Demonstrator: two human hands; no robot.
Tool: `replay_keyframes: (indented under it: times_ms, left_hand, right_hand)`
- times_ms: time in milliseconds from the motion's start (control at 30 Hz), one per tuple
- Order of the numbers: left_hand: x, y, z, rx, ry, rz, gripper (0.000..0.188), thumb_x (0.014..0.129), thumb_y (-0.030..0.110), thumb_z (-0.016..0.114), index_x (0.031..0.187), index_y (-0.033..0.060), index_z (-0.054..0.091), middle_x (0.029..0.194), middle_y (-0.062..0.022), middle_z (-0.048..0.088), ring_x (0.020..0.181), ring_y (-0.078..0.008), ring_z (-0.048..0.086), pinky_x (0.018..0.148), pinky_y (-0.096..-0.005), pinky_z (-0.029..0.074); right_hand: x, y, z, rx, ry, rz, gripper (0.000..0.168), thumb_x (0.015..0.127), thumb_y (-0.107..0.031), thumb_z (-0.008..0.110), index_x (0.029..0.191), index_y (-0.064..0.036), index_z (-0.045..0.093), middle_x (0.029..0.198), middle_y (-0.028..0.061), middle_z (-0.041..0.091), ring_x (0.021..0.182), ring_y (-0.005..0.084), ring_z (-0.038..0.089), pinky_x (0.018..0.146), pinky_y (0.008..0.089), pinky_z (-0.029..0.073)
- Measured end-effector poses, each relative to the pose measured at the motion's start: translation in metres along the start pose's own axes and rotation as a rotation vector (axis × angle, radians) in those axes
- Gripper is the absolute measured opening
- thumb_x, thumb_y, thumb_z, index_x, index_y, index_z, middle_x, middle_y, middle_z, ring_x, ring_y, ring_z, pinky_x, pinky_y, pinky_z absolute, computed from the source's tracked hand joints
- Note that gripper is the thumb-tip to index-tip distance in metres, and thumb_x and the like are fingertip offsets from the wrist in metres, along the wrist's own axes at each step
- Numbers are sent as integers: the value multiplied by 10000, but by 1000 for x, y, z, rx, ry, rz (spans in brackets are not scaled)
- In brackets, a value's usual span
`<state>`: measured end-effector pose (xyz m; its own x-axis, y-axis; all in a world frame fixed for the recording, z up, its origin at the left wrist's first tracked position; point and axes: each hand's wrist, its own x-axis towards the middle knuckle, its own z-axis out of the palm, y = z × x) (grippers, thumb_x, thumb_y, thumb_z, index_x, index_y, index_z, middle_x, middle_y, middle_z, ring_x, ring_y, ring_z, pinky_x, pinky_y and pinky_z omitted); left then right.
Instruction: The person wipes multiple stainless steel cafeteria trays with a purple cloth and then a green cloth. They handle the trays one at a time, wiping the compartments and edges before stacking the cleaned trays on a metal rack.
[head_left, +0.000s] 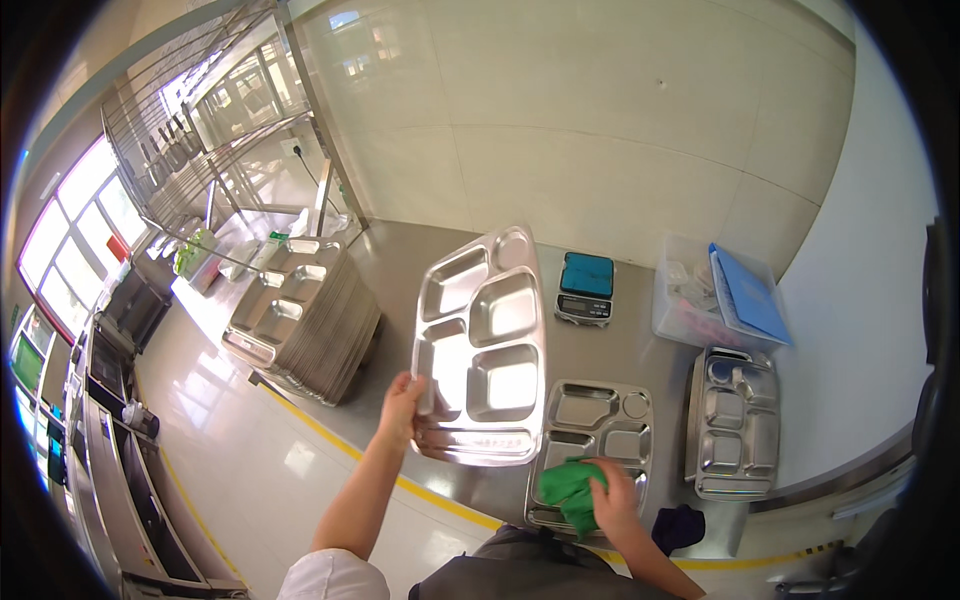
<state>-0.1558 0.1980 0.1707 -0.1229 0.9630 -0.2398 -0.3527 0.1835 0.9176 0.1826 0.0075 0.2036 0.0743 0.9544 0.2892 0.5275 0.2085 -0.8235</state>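
My left hand (401, 409) grips the lower left edge of a stainless steel compartment tray (465, 337), which is held up and tilted over the counter. A green cloth (571, 486) is bunched in my right hand (616, 499), above the lower part of a second steel compartment tray (589, 435) on the counter. A tall stack of such trays (315, 322) stands to the left. On the right lies a smaller group of trays (731, 435), the top one bottom up. A dark cloth (678, 527) lies near the counter's front edge.
A digital scale with a blue top (586, 289) stands near the wall. A clear plastic bin (679, 300) beside it holds a blue folder (750, 296) and small items. At the upper left, a wire rack (217, 150) hangs over a side table with a bag of greens (193, 251).
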Motion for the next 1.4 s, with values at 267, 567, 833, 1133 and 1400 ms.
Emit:
replay_keyframes:
  times_ms: [267, 567, 833, 1133, 1400]
  left_hand:
    - [103, -60, -108, 660, 152, 250, 372, 861, 171, 674, 1157, -35, 584, 963, -134, 667, 878, -237, 631, 791, -336, 489]
    - [75, -35, -75, 1311, 430, 649, 402, 844, 181, 639, 1218, 64, 553, 1131, -190, 538, 1023, -379, 529, 857, -484, 422]
    - [10, -94, -79, 829, 384, 325, 336, 911, 153, 564, 1227, 42, 556, 1102, -181, 562, 977, -321, 585, 873, -409, 465]
    - [13, -91, -63, 502, 454, 254, 319, 935, 109, 521, 1229, 38, 620, 1072, -80, 570, 895, -177, 567, 808, -270, 456]
    - [17, -99, -65, 426, 466, 262, 282, 965, 126, 496, 1189, 9, 620, 1031, -79, 596, 900, -166, 571, 810, -277, 455]
  right_hand:
    - [-12, 29, -25, -12, 111, 186, 222, 887, -60, 543, 1100, -30, 597, 1053, 185, 616, 989, 364, 594, 869, 400, 459]
    - [85, -12, 42, 44, 33, 102, 265, 888, -99, 582, 1143, -30, 567, 1083, 182, 619, 1016, 372, 596, 876, 411, 465]
    - [126, 28, 205, -667, -367, -392, 384, 797, -125, 620, 1163, -36, 544, 1269, 158, 529, 1138, 369, 494, 896, 458, 459]
    - [145, -13, 114, -471, -734, -112, 372, 812, -209, 616, 1163, -105, 551, 1004, 151, 618, 921, 335, 622, 754, 442, 519]
    - [196, 9, 310, -703, -142, -512, 454, 788, -109, 618, 1237, -130, 556, 1289, 95, 523, 1148, 296, 494, 878, 416, 456]
